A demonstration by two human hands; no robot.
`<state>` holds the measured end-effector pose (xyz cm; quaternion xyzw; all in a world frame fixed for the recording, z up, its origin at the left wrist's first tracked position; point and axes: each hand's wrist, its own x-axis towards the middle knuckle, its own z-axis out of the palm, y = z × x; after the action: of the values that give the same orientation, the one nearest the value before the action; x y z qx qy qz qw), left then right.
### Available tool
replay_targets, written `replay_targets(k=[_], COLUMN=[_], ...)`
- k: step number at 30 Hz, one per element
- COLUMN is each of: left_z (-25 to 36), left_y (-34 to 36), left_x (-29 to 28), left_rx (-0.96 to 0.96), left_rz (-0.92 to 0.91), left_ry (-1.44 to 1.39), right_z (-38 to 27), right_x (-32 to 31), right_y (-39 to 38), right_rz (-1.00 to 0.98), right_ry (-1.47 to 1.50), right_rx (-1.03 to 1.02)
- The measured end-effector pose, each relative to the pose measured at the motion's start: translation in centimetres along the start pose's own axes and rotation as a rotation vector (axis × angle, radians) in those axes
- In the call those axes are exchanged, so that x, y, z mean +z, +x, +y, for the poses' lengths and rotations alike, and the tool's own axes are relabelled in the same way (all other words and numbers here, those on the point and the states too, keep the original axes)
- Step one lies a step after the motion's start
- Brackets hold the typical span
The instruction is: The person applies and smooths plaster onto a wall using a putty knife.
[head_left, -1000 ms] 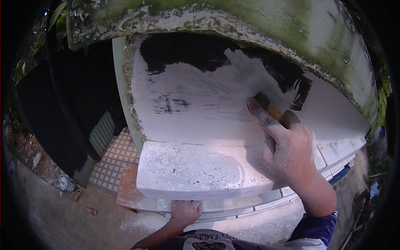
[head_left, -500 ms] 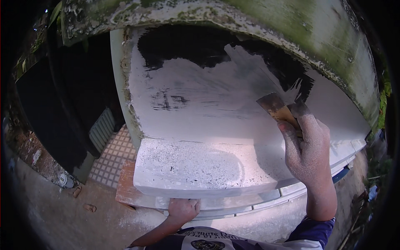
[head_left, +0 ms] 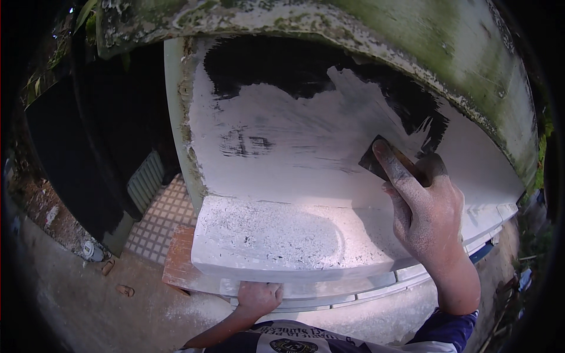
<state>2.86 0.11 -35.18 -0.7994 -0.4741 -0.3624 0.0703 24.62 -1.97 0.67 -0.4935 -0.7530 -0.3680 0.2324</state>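
My right hand, dusted with white powder, is wrapped round a putty knife with a wide dark blade. Its index finger lies stretched along the blade, which is against the white-coated wall. Ragged black patches show along the wall's upper part. Below it juts a white ledge sprinkled with dark flakes. My left hand is closed at the front edge of a pale plank under the ledge; its fingertips are hidden.
A mossy concrete overhang curves above the wall. On the left, a dark doorway opens onto a tiled floor with a ribbed greenish panel. A worn wooden board sticks out beside the ledge. Sandals lie on the ground.
My right hand has tilted the putty knife and brought its index finger onto the blade, which sits slightly lower on the wall. The left hand stays in place. The view has shifted slightly.
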Motion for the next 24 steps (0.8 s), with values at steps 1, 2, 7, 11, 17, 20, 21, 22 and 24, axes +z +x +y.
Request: replay_targets(k=[1,2,7,11,17,20,21,22,24], left_z=[0.0,0.0,-0.1,0.1,0.3,0.4,0.4,0.3,0.0], left_y=[-0.1,-0.3,-0.2,0.3,0.0,-0.1,-0.3,-0.3,-0.2], left_x=[0.0,0.1,0.1,-0.3,-1.0,-0.7,-0.7,-0.6,-0.3], left_rx=[0.002,-0.014,-0.010,0.007,-0.033,-0.037,-0.039,-0.033,-0.081], left_rz=[0.002,-0.037,-0.030,-0.071,-0.166,-0.159,-0.149,-0.155,-0.255], left_ry=[0.000,0.009,0.013,0.006,-0.001,0.017,0.020,0.015,-0.037], right_z=[0.3,0.5,0.6,-1.3,-1.0,0.3,0.0,-0.7,-1.8], right_x=[0.6,0.9,1.2,0.7,0.4,1.1,0.9,0.6,0.2], right_y=[-0.1,-0.1,-0.4,0.9,1.1,0.1,0.4,1.1,2.0], right_rz=[0.025,0.050,0.057,0.003,0.056,0.118,0.112,0.045,0.012], right_ry=[-0.033,-0.064,-0.123,-0.125,-0.103,-0.120,-0.125,-0.125,-0.120], right_rx=[-0.024,-0.051,-0.053,-0.025,-0.042,-0.062,-0.056,-0.054,-0.053])
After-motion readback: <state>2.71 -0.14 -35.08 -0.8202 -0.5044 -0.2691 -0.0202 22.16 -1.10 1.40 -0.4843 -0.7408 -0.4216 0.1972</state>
